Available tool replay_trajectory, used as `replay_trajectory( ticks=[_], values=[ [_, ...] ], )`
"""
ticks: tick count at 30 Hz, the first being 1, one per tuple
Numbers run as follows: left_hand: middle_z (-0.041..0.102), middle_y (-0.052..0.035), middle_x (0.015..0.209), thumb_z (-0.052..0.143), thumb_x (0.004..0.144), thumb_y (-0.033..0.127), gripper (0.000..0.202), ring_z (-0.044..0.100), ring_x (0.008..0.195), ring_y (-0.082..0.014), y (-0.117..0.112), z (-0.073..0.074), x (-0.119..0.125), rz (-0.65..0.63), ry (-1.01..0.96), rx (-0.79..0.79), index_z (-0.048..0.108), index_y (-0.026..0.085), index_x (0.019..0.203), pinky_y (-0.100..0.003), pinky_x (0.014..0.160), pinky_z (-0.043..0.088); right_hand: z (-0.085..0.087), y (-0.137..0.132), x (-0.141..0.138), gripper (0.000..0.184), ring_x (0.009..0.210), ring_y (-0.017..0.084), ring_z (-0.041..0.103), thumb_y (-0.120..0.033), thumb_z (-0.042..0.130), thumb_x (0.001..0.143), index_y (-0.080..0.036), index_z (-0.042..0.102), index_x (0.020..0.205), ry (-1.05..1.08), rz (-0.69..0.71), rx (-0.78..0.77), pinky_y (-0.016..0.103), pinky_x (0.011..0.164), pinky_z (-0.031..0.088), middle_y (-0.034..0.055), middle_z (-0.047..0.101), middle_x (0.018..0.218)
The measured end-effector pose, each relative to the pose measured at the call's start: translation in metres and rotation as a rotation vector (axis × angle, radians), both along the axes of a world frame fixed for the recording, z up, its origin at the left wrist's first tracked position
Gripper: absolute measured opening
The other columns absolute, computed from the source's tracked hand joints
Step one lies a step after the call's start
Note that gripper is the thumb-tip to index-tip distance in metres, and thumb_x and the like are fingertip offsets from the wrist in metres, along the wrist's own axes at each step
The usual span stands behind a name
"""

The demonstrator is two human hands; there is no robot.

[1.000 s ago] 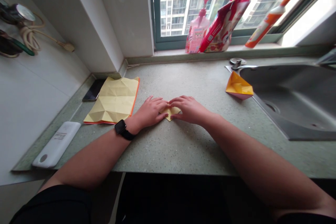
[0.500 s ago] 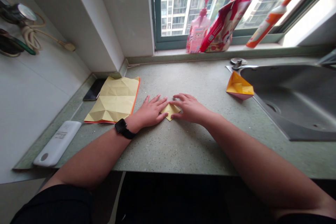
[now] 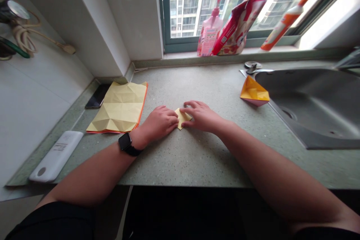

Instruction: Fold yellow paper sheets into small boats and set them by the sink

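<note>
A small folded yellow paper (image 3: 182, 117) lies on the green speckled counter (image 3: 197, 150), between my two hands. My left hand (image 3: 159, 123), with a black watch on its wrist, has its fingers curled and pressed on the paper's left edge. My right hand (image 3: 201, 115) rests on the paper's right side, fingers bent and pinching the fold. Most of the paper is hidden under the fingers.
A stack of creased yellow sheets (image 3: 120, 106) lies to the left beside a dark phone (image 3: 97, 96) and a white power bank (image 3: 55, 156). A folded orange paper boat (image 3: 253, 91) sits by the steel sink (image 3: 315, 101). Bottles and a red bag (image 3: 237, 26) stand on the windowsill.
My left hand's fingers, stretched flat half a second ago, have curled in against the paper. My right hand has stayed on the paper's right side.
</note>
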State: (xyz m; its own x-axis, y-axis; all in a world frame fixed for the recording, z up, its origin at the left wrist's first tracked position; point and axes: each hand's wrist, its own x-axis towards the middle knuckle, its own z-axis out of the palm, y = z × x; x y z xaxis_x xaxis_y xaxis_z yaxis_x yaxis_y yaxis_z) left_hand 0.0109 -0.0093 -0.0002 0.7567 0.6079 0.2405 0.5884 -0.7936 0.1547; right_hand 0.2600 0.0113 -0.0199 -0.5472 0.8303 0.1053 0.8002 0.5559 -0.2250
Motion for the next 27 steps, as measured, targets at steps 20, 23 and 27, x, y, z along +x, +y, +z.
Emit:
replay_trajectory(
  ticks=[20, 23, 27],
  values=[
    [0.076, -0.008, 0.137, 0.068, 0.106, 0.031, 0.018, 0.074, 0.111, -0.0246, -0.009, 0.012, 0.0, 0.006, 0.122, -0.096, 0.081, 0.021, 0.112, -0.046, 0.113, 0.052, -0.005, 0.018, 0.021, 0.06, 0.148, 0.041, 0.055, -0.054, 0.085, 0.09, -0.033, 0.074, 0.145, 0.117, 0.007, -0.083, 0.061, 0.123, 0.046, 0.0149, 0.057, 0.162],
    [0.076, -0.0078, 0.137, 0.067, 0.106, 0.029, 0.017, 0.074, 0.109, -0.0242, -0.009, 0.013, -0.001, -0.002, 0.105, -0.079, 0.082, 0.021, 0.11, -0.044, 0.108, 0.055, -0.012, 0.027, 0.026, 0.058, 0.149, 0.045, 0.053, -0.054, 0.085, 0.09, -0.035, 0.073, 0.144, 0.104, -0.05, -0.068, 0.07, 0.123, 0.042, 0.0147, 0.056, 0.163],
    [0.076, -0.0094, 0.135, 0.071, 0.105, 0.031, 0.015, 0.074, 0.116, -0.0261, -0.007, 0.009, -0.003, 0.011, 0.052, -0.053, 0.083, 0.021, 0.106, -0.041, 0.104, 0.057, -0.018, 0.032, 0.029, 0.059, 0.149, 0.045, 0.053, -0.053, 0.085, 0.09, -0.037, 0.071, 0.144, 0.092, -0.06, -0.069, 0.073, 0.124, 0.041, 0.0143, 0.056, 0.162]
  ],
)
